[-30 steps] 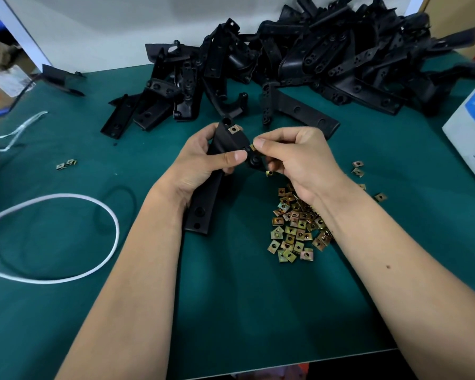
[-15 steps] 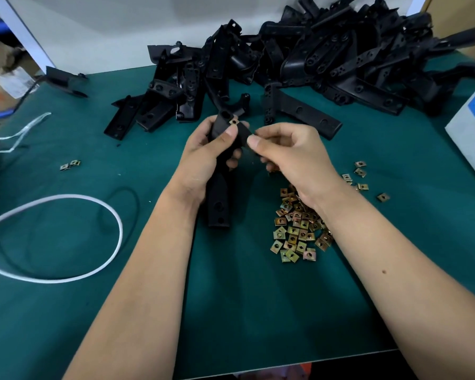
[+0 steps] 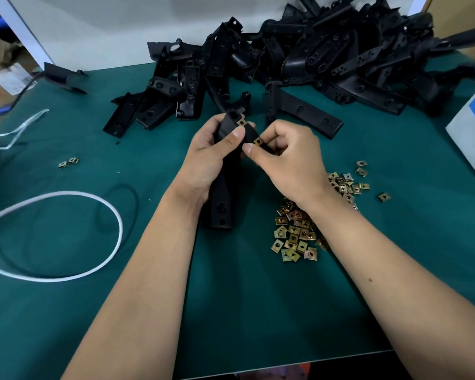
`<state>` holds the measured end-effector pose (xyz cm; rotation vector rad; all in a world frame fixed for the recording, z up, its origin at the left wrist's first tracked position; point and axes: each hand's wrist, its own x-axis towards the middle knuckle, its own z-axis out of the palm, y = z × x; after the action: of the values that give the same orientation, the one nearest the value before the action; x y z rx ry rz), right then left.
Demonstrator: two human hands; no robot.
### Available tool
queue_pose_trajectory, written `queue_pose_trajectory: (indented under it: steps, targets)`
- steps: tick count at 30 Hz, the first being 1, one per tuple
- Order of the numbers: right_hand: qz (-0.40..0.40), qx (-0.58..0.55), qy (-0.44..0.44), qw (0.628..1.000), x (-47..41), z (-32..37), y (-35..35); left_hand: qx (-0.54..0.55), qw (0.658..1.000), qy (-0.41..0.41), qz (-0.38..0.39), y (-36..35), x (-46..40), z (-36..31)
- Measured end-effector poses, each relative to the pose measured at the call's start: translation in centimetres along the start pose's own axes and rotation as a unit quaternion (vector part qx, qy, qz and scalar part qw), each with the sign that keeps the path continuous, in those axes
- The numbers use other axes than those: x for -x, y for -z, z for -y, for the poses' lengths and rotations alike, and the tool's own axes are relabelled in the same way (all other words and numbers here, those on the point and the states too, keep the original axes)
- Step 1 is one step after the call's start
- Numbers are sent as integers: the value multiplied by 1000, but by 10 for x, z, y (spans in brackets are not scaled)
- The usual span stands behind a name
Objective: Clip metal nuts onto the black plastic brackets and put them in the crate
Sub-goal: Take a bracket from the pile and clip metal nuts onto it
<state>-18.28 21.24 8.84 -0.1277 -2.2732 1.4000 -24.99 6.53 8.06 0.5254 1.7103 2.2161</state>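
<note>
Since a moment ago, both hands have lifted the bracket (image 3: 223,171) more upright over the green counter (image 3: 244,311). Left hand (image 3: 209,157) has its grip clamped around the bracket; right hand (image 3: 285,157) pinches a metal nut (image 3: 257,141) at its edge. Another nut (image 3: 241,122) sits clipped near the top, loose nuts (image 3: 296,237) piled beside.

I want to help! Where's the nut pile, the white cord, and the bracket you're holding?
nut pile (image 3: 296,237), head view, middle of heap
white cord (image 3: 115,212), head view, loop's right bend
held bracket (image 3: 221,207), head view, lower flat end
</note>
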Motion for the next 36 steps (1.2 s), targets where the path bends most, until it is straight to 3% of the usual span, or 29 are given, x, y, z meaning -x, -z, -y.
queue_pose_trajectory:
  steps: [12,20,29,33,36]
  targets:
    - [29,20,-9,999,-4,-6,0,54,998,33,-25,-2,1,0]
    - [46,31,-9,998,-4,-6,4,30,999,42,5,2,-1,-2]
    - [45,95,-21,994,-8,-3,14,2,993,33,-114,-28,1,-4]
    - [19,87,-21,996,0,2,49,17,994,33,-106,-66,3,-14]
    - [-68,72,-20,995,13,2,91,26,998,26,-41,-113,3,-22]
